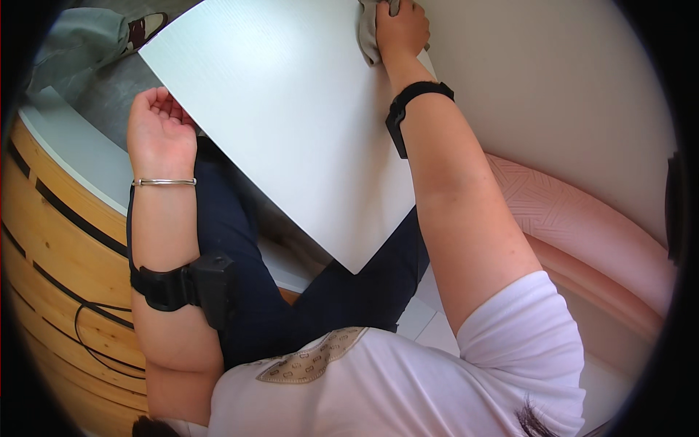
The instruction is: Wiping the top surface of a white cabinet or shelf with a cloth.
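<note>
A white tabletop (284, 124) with a faint grain fills the middle, one corner pointing toward my lap. At its far right, my right hand (403, 33) presses and grips a crumpled grey-beige cloth (368, 36) on the surface, close to the wall side. My left hand (162, 124) is at the tabletop's left edge, palm turned up. Its fingers are loosely bent, with the tips beside or against the edge, and nothing shows in them. A silver bangle circles the left wrist; black straps with small boxes sit on both forearms.
A pale wall (539, 80) runs along the right, with a pink padded, patterned piece (575, 211) below it. Slatted light wood furniture (65, 255) with a black cable (84, 331) stands at the left. Another person's shoe (148, 30) and trouser leg (80, 44) appear at the far left.
</note>
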`<state>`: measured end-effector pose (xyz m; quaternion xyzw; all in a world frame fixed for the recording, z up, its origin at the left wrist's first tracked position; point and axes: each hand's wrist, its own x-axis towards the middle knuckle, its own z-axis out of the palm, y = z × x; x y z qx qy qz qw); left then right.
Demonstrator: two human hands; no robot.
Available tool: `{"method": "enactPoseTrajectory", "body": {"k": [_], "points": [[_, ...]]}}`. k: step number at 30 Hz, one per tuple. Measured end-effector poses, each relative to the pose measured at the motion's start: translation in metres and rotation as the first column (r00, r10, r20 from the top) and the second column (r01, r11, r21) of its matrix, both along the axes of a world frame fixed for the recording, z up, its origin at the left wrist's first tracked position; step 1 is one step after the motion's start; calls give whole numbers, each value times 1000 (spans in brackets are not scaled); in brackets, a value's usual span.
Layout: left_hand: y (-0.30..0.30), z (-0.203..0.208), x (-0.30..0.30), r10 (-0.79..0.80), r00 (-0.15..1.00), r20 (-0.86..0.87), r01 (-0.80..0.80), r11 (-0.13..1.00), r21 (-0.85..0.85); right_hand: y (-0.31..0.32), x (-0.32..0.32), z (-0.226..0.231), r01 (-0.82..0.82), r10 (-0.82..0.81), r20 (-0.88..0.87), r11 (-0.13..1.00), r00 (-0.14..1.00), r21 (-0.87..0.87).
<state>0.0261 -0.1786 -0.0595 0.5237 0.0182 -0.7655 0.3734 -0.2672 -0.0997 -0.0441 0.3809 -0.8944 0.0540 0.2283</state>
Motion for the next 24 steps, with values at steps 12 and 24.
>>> {"method": "enactPoseTrajectory", "body": {"k": [12,24], "points": [[-5,-12,-10,30,997,-67,-29,999,13,46,47,-20,127,-122,54,987,991,-103],[-6,-10,0,-5,993,-118,9,999,31,181,253,2,-160,151,338,987,929,-3]]}}
